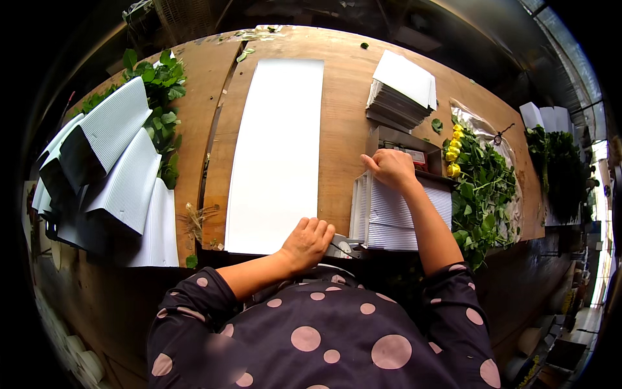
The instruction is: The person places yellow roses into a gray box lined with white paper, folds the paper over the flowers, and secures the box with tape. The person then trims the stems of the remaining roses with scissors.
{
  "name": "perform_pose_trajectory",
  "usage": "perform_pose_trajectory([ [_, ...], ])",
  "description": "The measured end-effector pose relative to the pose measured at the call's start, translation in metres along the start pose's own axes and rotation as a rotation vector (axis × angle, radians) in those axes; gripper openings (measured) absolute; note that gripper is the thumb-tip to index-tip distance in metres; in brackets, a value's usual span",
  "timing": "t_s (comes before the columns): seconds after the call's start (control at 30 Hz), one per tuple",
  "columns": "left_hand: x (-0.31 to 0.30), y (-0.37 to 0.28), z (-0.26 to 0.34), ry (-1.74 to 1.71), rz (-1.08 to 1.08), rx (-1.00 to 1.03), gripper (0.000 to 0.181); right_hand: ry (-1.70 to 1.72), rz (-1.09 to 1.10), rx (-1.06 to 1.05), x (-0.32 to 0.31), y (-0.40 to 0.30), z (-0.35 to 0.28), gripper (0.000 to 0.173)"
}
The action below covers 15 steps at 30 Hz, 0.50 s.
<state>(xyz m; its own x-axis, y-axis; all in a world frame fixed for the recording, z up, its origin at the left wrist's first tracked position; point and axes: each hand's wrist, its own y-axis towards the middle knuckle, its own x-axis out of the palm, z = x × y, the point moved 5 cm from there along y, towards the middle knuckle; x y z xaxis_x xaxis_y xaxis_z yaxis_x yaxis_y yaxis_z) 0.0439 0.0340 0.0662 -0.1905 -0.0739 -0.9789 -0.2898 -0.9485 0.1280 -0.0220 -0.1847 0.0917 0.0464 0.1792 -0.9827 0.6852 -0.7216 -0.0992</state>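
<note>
My left hand [308,243] is closed around a grey hand tool [344,247], seemingly a stapler, at the table's near edge. Beside it lies a long white sheet [279,150], running away from me. My right hand [390,167] is over the near side of an open box [381,137] that holds small items, among them a red and white packet [418,158]; whether its curled fingers hold anything is hidden. Under my right wrist lies a stack of white corrugated cardboard [396,219]. Yellow roses [454,150] with leafy stems [486,194] lie right of the box.
White corrugated wrappers [119,126] and leafy stems [165,121] are heaped at the left of the wooden table [345,97]. A stack of white cards [403,82] stands behind the box. A gap [214,131] runs between the boards. More wrapped greenery [559,165] is at far right.
</note>
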Motion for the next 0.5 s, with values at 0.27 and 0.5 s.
perform_pose_trajectory([
  [0.27,0.005,0.012,-0.016,-0.111,0.012,0.045,0.02,-0.004,-0.042,0.026,-0.002,0.003,0.0,0.053],
  [0.5,-0.028,-0.019,-0.044,-0.416,-0.069,-0.208,0.065,0.835,0.355,-0.106,-0.035,-0.023,0.025,0.028],
])
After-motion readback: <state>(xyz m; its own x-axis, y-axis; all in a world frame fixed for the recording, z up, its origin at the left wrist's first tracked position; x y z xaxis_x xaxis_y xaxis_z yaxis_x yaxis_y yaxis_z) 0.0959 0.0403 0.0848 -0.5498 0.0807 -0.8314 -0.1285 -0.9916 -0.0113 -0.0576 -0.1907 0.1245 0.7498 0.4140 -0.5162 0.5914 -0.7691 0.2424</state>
